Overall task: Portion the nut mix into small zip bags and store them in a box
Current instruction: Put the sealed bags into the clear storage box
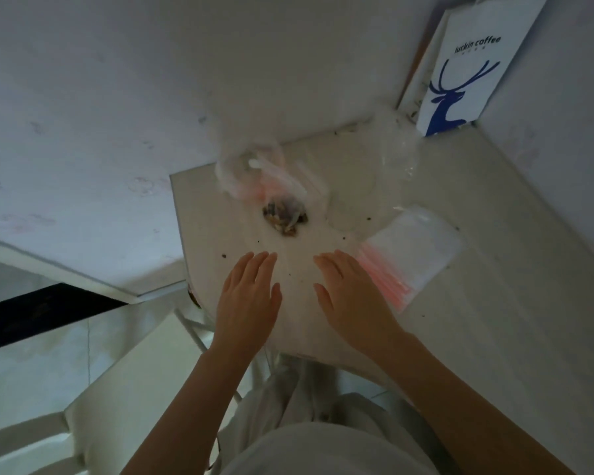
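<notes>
- Palms down over the near edge of the table: left hand and right hand side by side with a gap between, fingers straight, gripping nothing. Touching the tabletop or just above it, impossible to tell.
- Just beside the right hand, toward the right edge: stack of empty zip bags, flat on the table, pink zip strips at the near end.
- Ahead of the fingertips, dark crumbs scattered about.
- Further on, mid-table toward the left edge: small zip bag of nut mix, lying down, nuts bunched at its near end, pink strip at the far end.
- Behind that, at the far left corner: crumpled clear plastic bag, blurred.
- Along the far edge, toward the right: clear plastic film, too faint to make out.
- Far right corner, against the wall: white paper bag, blue deer print, "luckin coffee" lettering.
</notes>
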